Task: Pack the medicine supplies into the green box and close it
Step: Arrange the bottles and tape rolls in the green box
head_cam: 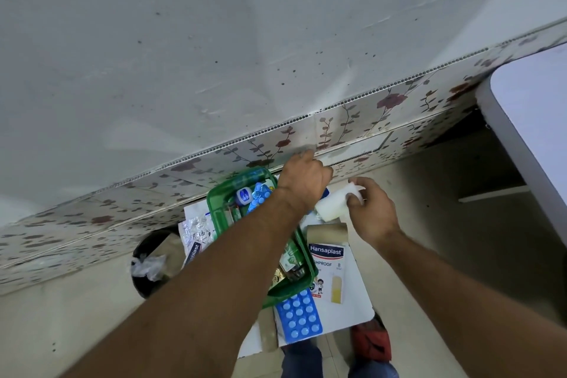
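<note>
The green box (215,204) stands open on a small white board (352,311). Inside it lie a small Vaseline jar (244,195), blue blister pieces (260,193) and a green bottle (291,258). My left hand (303,182) reaches across the box to its far right corner, fingers curled under and hidden. My right hand (372,213) grips a white plastic bottle (329,207) just right of the box, the bottle's near end tucked under my left hand. On the board beside the box are a tan bandage roll (326,232), a Hansaplast box (328,270) and a blue blister pack (299,319).
A silver foil strip (196,230) and a dark Hansaplast packet (191,255) lie left of the box. A black waste bin (153,258) stands on the floor to the left. A floral wall panel (337,129) runs behind, and a grey tabletop (537,132) juts in at the right.
</note>
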